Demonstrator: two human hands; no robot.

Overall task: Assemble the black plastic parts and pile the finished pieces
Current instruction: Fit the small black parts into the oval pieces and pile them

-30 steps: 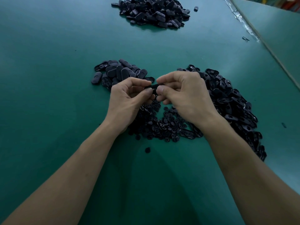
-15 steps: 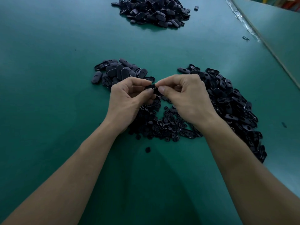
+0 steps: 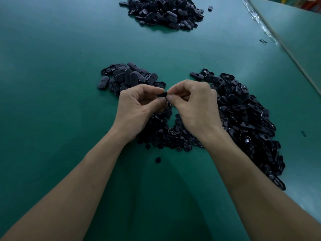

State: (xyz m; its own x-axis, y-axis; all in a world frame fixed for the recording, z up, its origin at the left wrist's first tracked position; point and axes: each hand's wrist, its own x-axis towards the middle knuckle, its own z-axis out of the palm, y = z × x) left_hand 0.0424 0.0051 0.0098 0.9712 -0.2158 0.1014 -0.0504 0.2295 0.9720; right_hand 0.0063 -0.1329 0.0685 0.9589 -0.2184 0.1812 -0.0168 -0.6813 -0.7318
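My left hand and my right hand meet at the middle of the table, fingertips together, both pinching one small black plastic part that is mostly hidden between them. Beneath the hands lies a heap of small round black pieces. A pile of oval black covers sits just behind my left hand. A long pile of oval black shells runs along the right of my right hand.
A large pile of black oval pieces lies at the far edge of the green table. One loose round piece sits near the wrists. A seam with tape runs at the right.
My right hand's fingers have curled in tighter, its thumb and forefinger closing on the part. My left hand has stayed in place.
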